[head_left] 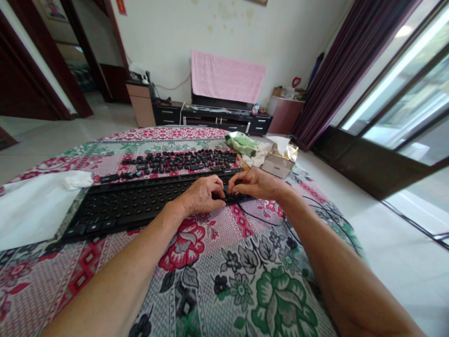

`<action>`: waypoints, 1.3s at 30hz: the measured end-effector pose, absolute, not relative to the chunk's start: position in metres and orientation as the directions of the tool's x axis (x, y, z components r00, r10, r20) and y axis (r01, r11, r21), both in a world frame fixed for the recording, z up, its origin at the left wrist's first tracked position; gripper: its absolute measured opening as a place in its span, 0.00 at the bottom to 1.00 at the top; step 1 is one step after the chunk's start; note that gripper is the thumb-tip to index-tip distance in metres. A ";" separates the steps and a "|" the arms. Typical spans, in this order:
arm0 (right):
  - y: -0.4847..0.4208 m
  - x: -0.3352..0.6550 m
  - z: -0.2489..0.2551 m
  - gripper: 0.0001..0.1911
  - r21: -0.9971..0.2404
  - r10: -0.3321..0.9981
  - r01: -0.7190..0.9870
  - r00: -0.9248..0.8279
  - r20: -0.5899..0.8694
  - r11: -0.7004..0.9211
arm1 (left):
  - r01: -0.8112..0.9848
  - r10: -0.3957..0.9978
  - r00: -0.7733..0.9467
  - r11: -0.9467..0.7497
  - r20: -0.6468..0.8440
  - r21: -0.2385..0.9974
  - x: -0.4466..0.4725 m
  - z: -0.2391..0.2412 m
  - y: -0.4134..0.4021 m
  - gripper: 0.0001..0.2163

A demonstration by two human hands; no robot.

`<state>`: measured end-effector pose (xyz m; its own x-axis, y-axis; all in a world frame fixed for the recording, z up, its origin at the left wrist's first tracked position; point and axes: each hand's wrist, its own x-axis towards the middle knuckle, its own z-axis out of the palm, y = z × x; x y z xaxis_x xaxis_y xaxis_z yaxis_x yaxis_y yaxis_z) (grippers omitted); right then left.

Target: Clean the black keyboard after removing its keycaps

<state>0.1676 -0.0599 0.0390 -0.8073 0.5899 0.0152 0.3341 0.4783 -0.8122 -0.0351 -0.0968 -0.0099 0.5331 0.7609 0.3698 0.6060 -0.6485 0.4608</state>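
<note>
A black keyboard [136, 201] lies on the flowered tablecloth, most of its keycaps off and its key sockets bare. Some keycaps [94, 227] still sit along its near left edge. My left hand [203, 194] rests over the right part of the keyboard, fingers curled on it and thumb at the near edge. Just beside it, my right hand [256, 184] is closed in a pinch low over the keyboard's right end. Whatever lies between those fingertips is too small to make out. Behind the keyboard spreads a pile of loose black keycaps [182, 160].
A white cloth [38, 206] lies at the left over the tablecloth [217, 262]. Back right are a green wet-wipe packet [242, 142] and a tissue box [278, 164]. A black cable [261, 219] runs right from the keyboard. A pink towel [228, 77] hangs beyond the table.
</note>
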 end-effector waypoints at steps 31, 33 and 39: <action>-0.063 0.167 0.036 0.07 -0.785 0.594 0.324 -0.802 0.068 0.528 | 0.606 0.760 0.532 -0.649 0.372 0.459 -0.036 -0.013 -0.095 0.05; -0.061 0.169 0.033 0.07 -0.812 0.595 0.298 -0.800 0.075 0.502 | 0.609 0.760 0.535 -0.650 0.369 0.455 -0.036 -0.013 -0.095 0.05; -0.064 0.169 0.040 0.08 -0.754 0.589 0.371 -0.808 0.026 0.542 | 0.603 0.761 0.535 -0.649 0.368 0.464 -0.037 -0.013 -0.095 0.06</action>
